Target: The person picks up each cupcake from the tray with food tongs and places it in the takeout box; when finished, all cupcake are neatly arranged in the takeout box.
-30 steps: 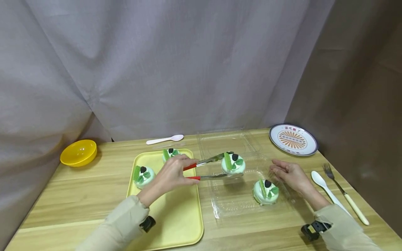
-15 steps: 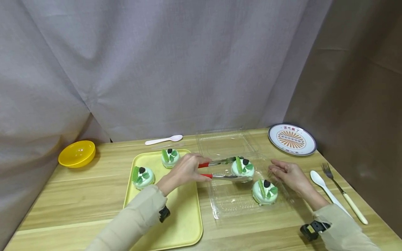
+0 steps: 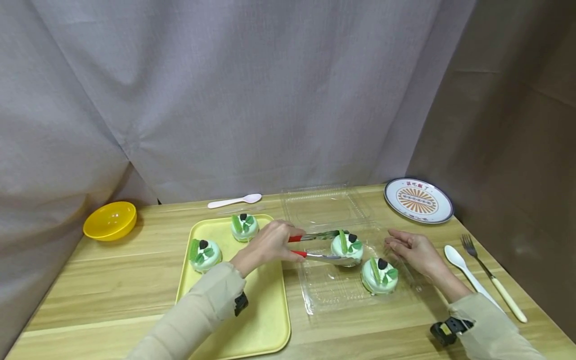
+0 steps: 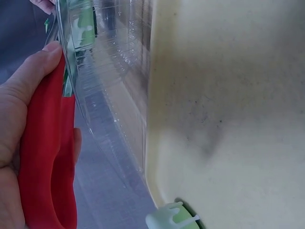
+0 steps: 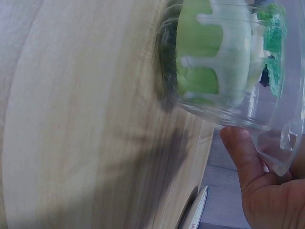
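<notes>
My left hand (image 3: 270, 242) grips red-handled tongs (image 4: 43, 138). In the head view the metal arms reach right, one on each side of a small green cake (image 3: 346, 246) with dark berry and leaf toppings. This cake is inside or just over the clear plastic box (image 3: 333, 295); whether it touches the bottom I cannot tell. A second green cake (image 3: 379, 276) sits in the box, near its right side. My right hand (image 3: 418, 252) touches the box's right side, fingers fairly straight; in the right wrist view a fingertip (image 5: 234, 136) rests against the clear wall under the rim.
Left of the box lies a yellow tray (image 3: 265, 325) with two more green cakes (image 3: 205, 255). The box's clear lid (image 3: 326, 205) lies open behind. A yellow bowl (image 3: 110, 221), pink spoon (image 3: 234, 201), patterned plate (image 3: 419, 200), white spoon (image 3: 472, 275) and fork (image 3: 492, 275) surround them.
My left hand has moved right, bringing the tongs and cake farther over the box and lower. Most recently the tong arms have spread slightly. My right hand has stayed put.
</notes>
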{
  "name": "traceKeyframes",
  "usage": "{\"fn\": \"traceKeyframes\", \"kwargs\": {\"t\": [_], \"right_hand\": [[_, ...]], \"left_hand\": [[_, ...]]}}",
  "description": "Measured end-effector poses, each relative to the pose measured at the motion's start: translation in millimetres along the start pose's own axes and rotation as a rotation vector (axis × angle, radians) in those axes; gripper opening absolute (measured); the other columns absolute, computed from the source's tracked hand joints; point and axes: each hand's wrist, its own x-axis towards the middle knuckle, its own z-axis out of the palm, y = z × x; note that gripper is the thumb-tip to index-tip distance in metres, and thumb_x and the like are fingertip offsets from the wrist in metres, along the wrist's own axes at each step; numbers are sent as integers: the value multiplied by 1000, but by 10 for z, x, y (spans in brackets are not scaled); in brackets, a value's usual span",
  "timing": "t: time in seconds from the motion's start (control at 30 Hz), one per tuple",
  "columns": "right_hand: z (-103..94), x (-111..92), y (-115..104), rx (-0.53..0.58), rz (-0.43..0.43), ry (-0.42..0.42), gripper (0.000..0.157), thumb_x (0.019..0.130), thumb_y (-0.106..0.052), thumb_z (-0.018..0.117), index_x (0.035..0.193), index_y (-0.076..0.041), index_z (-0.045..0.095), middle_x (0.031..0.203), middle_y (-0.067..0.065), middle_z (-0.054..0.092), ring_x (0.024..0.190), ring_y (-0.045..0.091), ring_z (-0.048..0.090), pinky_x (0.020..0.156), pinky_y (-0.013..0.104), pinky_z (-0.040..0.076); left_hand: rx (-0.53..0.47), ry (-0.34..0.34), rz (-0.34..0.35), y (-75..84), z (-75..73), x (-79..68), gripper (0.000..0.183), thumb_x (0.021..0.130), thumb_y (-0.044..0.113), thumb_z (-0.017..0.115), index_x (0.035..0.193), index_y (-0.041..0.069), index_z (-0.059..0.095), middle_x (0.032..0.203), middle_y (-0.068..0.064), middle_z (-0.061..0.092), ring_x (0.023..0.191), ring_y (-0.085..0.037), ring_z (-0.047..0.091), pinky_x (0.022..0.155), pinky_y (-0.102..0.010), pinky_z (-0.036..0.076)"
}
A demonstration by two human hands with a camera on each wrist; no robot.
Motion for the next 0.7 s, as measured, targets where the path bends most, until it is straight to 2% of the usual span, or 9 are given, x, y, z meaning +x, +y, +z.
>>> {"fn": "traceKeyframes", "kwargs": {"t": [0.3,0.53,0.7], "right_hand": [[5,-5,-6,-2,-1,-1,46,99,3,45,137,24,32,130,42,48,84,-16,57,73,18,56],[9,-5,-2,3,7,-3,46,99,3,45,138,23,31,131,41,48,84,-17,56,73,18,56],[10,-3,-2,18,8,-6,46,99,3,45,139,23,31,132,41,47,84,-17,56,74,17,56]], "left_hand": [[18,-34,-7,48,-5,52,54,71,30,86,117,6,71,99,-7,74,73,-10,56,60,-17,42],[54,-57,-16,82,-1,85,55,72,31,86,118,7,70,105,-7,74,81,-13,65,70,-20,52],[62,-67,-29,93,3,100,56,72,32,86,120,8,70,105,-7,73,78,-12,64,71,-21,53]]}}
